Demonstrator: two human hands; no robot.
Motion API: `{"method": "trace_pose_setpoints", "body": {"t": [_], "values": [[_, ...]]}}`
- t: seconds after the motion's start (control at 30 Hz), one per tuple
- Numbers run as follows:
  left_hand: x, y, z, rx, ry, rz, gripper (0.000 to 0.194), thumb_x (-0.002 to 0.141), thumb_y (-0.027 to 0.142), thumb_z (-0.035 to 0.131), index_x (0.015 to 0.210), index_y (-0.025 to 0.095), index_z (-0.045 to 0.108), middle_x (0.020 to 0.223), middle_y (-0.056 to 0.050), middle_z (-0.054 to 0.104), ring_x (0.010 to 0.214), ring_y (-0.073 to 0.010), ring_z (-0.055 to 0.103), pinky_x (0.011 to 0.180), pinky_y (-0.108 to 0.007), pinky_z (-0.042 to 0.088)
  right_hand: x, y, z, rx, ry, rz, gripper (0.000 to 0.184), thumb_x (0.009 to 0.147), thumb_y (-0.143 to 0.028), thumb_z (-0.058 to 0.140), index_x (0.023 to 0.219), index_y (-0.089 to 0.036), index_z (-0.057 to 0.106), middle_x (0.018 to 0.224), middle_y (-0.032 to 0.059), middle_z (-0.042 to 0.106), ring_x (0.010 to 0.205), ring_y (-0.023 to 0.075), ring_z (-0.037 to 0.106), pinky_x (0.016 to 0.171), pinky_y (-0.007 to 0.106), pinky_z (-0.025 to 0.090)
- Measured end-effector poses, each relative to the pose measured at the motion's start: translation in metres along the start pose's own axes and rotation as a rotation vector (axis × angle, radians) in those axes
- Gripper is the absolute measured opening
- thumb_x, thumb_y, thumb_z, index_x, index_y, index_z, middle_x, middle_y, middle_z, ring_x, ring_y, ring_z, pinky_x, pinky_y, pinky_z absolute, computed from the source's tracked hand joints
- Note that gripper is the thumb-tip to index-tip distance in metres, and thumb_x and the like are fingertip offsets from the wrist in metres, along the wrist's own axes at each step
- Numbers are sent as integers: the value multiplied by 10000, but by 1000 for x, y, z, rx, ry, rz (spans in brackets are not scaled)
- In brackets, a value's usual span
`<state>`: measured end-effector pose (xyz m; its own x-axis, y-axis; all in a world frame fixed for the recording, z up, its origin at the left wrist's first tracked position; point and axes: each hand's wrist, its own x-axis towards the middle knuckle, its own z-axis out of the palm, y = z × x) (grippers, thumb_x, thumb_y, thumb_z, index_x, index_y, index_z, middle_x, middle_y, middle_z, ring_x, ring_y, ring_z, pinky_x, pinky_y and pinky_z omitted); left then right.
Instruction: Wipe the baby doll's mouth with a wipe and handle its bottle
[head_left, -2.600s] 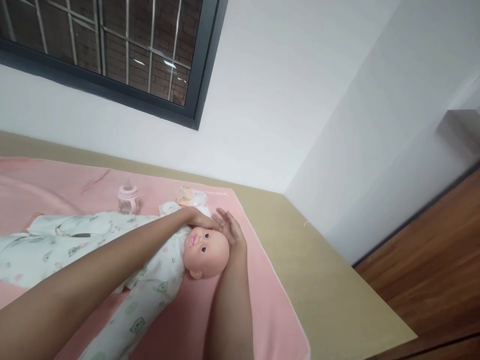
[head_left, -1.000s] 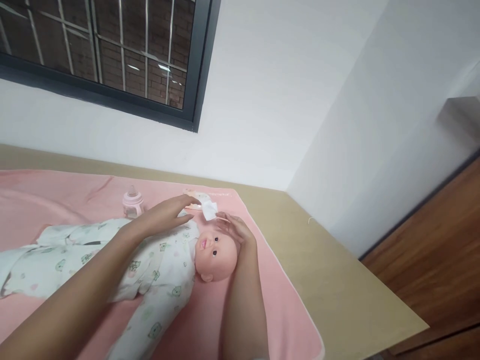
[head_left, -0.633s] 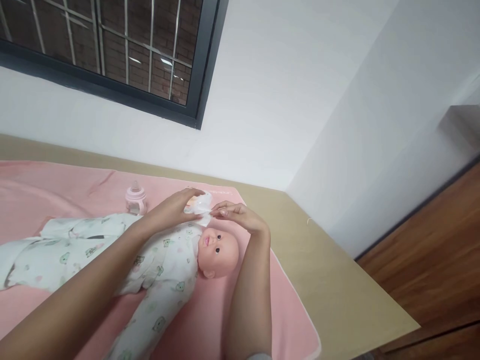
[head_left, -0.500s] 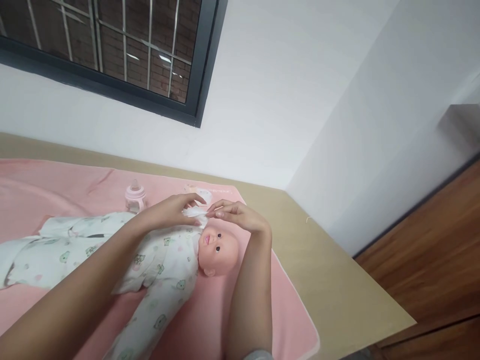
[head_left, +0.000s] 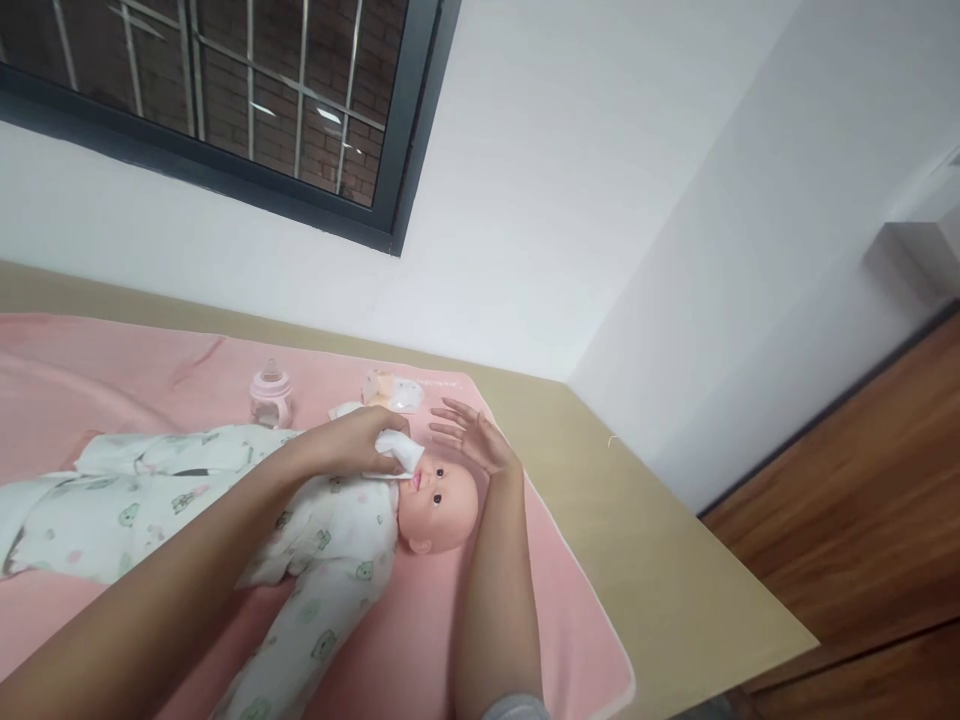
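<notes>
A baby doll (head_left: 442, 505) in white printed pyjamas lies on its back, its head toward the right. My left hand (head_left: 367, 440) is closed on a white wipe (head_left: 401, 450), which it holds against or just over the doll's cheek beside the mouth. Fingers spread, my right hand (head_left: 474, 437) hovers beyond the top of the doll's head and holds nothing. A small packet with a clear part (head_left: 394, 390) lies just behind my hands.
A pink blanket (head_left: 577, 620) is spread under the doll on a tan tabletop (head_left: 660, 560). A pink baby bottle (head_left: 271, 393) stands upright behind the doll's body. White walls and a barred window (head_left: 300, 110) bound the back; brown wooden panels (head_left: 862, 520) are at right.
My right hand has let go of the wipe, moved right and spread its fingers. The left hand has brought the wipe down to the doll's face.
</notes>
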<state>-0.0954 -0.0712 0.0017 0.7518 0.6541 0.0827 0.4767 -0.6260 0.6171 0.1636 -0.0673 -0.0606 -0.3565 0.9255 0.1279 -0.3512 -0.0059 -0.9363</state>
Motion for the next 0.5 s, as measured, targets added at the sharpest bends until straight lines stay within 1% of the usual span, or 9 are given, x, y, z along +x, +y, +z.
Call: {"method": "trace_pose_setpoints", "body": {"t": [0.03,0.1,0.2,0.3,0.4,0.5], "values": [[0,2,2,-7,-7,1,216,664,379,613,748,183,578,800,-16,636,785,-237,590,643,-281,391,2,14,-7,65,23,-18,591,720,-596,653,1184,-234,607,1279,102,589,1089,235,607,1006,443,430],[0,7,4,-11,-20,-3,195,652,355,611,747,188,580,821,-16,642,798,-234,589,630,-275,384,6,39,-16,171,122,-52,611,720,-658,604,1178,-252,600,1278,89,591,1084,223,606,999,434,440],[-1,10,8,-13,-55,-16,166,666,338,601,744,195,570,786,2,629,751,-213,580,593,-264,366,11,62,-20,226,258,-31,533,753,-623,581,1155,-273,597,1294,73,583,1116,218,591,997,438,446],[-1,10,11,2,-72,-16,149,685,324,586,768,200,578,778,11,620,734,-208,577,579,-266,355,15,70,-20,238,305,-37,484,774,-570,579,1166,-287,585,1312,62,572,1141,219,583,999,442,449],[0,7,13,52,-65,-8,149,693,313,569,783,197,598,786,1,633,736,-219,585,573,-279,342,17,72,-19,236,327,-10,490,755,-532,614,1171,-274,579,1298,68,582,1139,222,586,993,433,454],[1,4,15,79,-74,2,128,688,311,560,724,191,585,733,-3,628,706,-221,582,555,-285,322,17,73,-18,205,324,39,508,745,-512,632,1183,-261,576,1285,75,591,1136,224,588,986,429,458]]}}
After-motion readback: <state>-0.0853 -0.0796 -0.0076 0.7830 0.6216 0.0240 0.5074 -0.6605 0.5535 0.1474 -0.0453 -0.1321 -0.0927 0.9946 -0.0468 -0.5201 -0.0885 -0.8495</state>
